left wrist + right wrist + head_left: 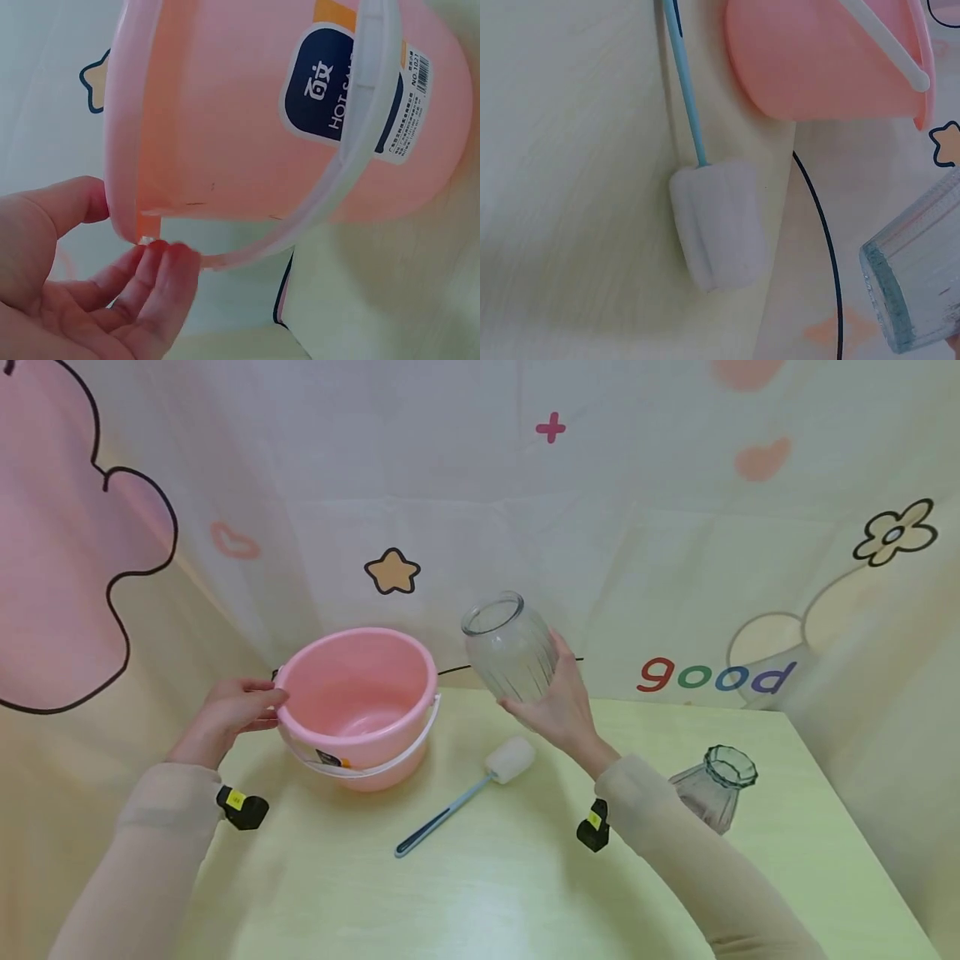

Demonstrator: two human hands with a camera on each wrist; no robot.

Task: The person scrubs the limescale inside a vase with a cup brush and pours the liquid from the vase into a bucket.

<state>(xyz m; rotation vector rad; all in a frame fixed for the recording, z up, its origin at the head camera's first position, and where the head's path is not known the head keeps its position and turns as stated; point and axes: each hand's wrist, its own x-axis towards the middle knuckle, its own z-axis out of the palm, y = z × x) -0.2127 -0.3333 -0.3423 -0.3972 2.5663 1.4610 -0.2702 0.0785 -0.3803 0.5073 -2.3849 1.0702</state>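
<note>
right hand (564, 706) is gripping clear ribbed glass jar (506, 656), fingers curling around lower part; jar is leaning, mouth toward pink plastic bucket (360, 681), hanging above tabletop (480, 902). left hand (234, 710) is pinching bucket rim, fingers nearly closing. likely hazards: smooth glass slipping from one-handed hold; jar striking rim; right forearm knocking nearby clear faceted glass vase (712, 797).

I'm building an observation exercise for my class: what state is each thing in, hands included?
Bucket, standing on the table, handle lowered.
Jar, open, tilted, held up.
Brush, lying on the table.
Vase, open-topped, partly hidden.
Left fingers, gripping the bucket's rim.
Right fingers, holding the jar.
</note>
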